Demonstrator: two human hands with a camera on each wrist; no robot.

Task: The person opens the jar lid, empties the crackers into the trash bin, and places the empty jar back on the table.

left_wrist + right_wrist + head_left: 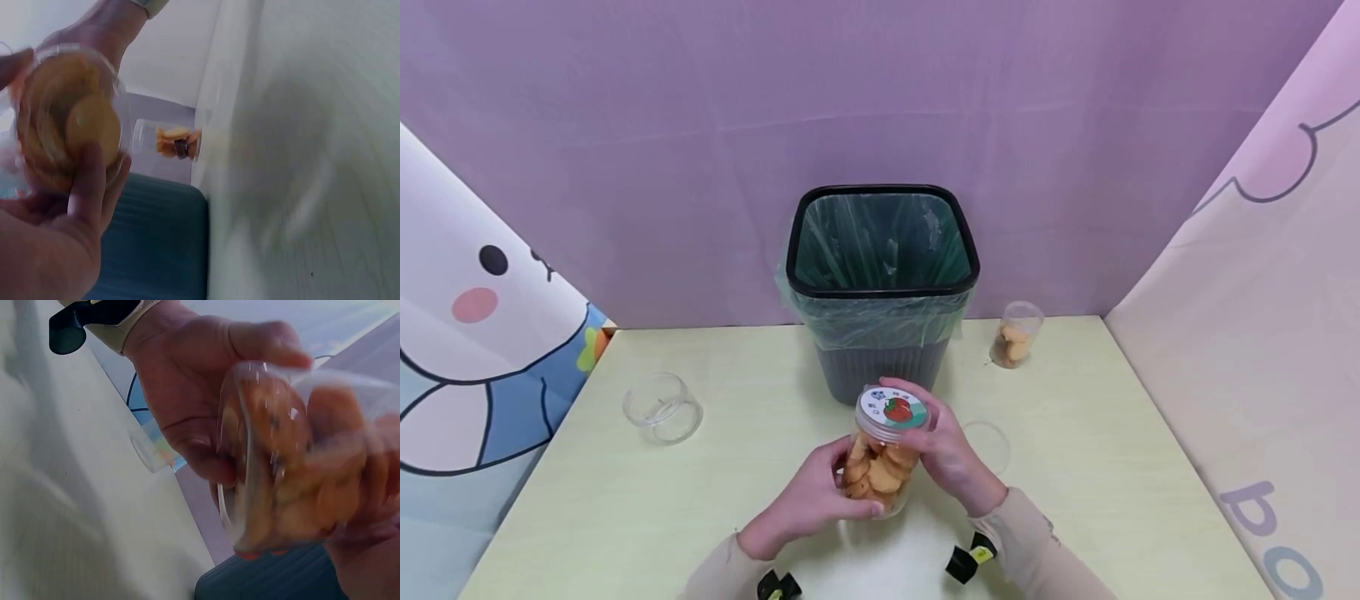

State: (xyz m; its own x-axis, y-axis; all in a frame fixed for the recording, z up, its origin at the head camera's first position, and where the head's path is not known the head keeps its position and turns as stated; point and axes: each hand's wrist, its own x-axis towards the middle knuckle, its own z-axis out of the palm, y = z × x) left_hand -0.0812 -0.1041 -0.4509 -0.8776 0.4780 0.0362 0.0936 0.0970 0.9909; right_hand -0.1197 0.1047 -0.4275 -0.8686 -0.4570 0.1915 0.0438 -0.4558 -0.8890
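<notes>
A clear round jar full of golden cookies leans slightly in both hands, in front of the bin. On its top is a screw lid with a strawberry picture. My left hand grips the lower body from the left, thumb across the front. My right hand holds the jar at the lid from the right. In the left wrist view the jar's round base faces the camera, held above the table. Cookies show through the clear wall in the right wrist view.
A ribbed bin with a green liner stands behind the hands. At the left lies a clear container; at the back right stands a clear cup with some cookies. A thin clear ring lies right of the right hand.
</notes>
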